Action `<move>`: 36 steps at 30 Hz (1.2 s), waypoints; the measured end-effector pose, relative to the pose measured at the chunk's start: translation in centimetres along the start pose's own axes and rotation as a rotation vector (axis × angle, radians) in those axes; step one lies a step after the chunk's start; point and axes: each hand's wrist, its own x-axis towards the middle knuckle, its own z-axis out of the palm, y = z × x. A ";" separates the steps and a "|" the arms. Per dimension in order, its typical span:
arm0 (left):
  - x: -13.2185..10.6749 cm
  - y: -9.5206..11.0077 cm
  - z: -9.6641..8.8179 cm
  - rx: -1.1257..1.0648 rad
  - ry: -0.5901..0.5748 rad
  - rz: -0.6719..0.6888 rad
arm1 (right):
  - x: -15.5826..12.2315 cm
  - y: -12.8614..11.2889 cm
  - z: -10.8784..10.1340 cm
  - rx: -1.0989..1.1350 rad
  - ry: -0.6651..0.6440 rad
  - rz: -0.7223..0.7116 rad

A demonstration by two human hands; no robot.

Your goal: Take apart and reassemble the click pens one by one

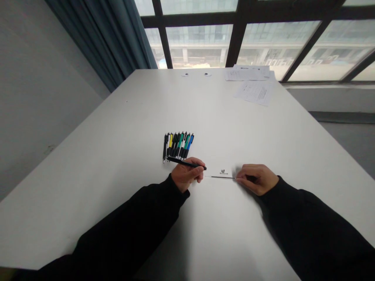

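Head view showed a row of slim plastic retractable pens (178,146) in black, yellow, green and blue lying side by side on a white rectangular surface (117,164), with loose sheets of printed white paper (253,88) towards its far end. The left hand (186,175) was curled, pinching a black pen barrel (186,162) between thumb and fingers just beside the row, its tip pointing towards the right hand (257,179). That hand's thumb and fingers were pressed together on a thin dark ink refill (222,177), and the two hands stood near each other but apart.
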 end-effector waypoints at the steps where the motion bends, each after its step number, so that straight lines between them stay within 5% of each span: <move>1: 0.0 0.0 0.0 0.007 -0.001 -0.003 | 0.0 0.0 0.1 -0.033 -0.012 0.008; 9: -0.1 -0.2 -0.2 0.038 -0.003 -0.031 | 0.0 0.2 0.3 -0.188 0.022 0.056; 36: -0.1 0.0 0.1 0.067 0.015 -0.054 | 0.0 0.5 0.7 -0.197 0.048 0.052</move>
